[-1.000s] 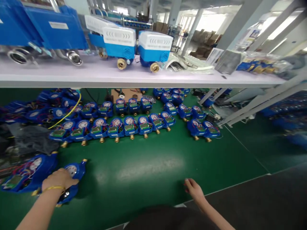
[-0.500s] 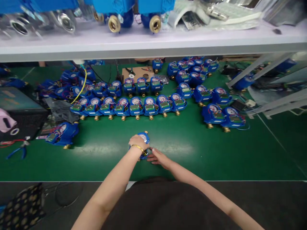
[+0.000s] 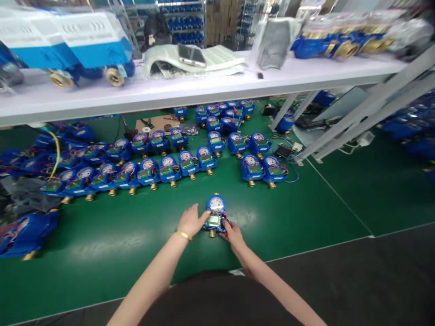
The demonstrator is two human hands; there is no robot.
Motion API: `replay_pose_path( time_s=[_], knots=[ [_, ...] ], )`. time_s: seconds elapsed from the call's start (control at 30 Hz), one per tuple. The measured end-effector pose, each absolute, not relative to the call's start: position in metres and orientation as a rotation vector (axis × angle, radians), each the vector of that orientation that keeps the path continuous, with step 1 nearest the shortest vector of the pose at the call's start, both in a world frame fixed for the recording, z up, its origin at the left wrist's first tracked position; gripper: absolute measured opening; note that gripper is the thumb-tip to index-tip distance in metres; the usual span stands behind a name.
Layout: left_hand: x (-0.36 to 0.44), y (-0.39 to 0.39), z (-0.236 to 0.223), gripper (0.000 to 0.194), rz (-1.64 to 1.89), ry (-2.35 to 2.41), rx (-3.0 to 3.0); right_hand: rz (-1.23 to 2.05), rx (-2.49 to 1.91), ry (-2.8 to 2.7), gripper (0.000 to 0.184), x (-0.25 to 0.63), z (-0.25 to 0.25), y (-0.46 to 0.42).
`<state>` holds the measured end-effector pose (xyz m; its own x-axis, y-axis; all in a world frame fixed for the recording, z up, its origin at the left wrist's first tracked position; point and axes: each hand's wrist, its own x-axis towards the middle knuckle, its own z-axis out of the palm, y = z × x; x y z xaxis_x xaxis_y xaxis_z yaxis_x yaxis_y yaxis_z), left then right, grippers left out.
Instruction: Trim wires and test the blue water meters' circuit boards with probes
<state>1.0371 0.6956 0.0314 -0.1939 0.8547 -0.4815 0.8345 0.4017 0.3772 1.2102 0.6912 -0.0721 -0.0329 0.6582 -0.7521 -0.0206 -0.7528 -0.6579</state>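
Note:
A blue water meter with a round dial and brass ends lies on the green table near its front edge. Its small circuit board with a pale display faces up, wires beside it. My left hand is open at the meter's left side, fingers stretched away and the thumb tip at the board's edge. On the right side of the meter, my right hand grips the housing near its lower corner, thumb on top; its other fingers are partly hidden.
A row of similar meters stands behind, with more further back and a pair to the right. Above hangs a white shelf holding a phone and boxed meters. A metal shelf leg rises at right.
The view has swung to the right. My left hand has come off the top of the meter, exposing its board and display, and my right hand has taken hold of its right side.

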Motion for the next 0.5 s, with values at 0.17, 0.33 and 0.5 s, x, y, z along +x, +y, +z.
replay_pose_path(
  time_s=[0.17,0.33,0.5],
  knots=[
    [0.997,0.631,0.033,0.043,0.203,2.209,1.323,1.766,-1.800,-0.711,0.025,1.230,-0.070,0.753],
    [0.954,0.546,0.033,0.041,0.193,2.482,1.037,1.673,-1.843,-0.782,0.026,1.236,-0.064,0.830],
    [0.944,0.475,0.036,0.032,0.169,2.657,0.699,1.615,-1.755,-1.043,0.028,1.234,-0.035,0.865]
  ],
)
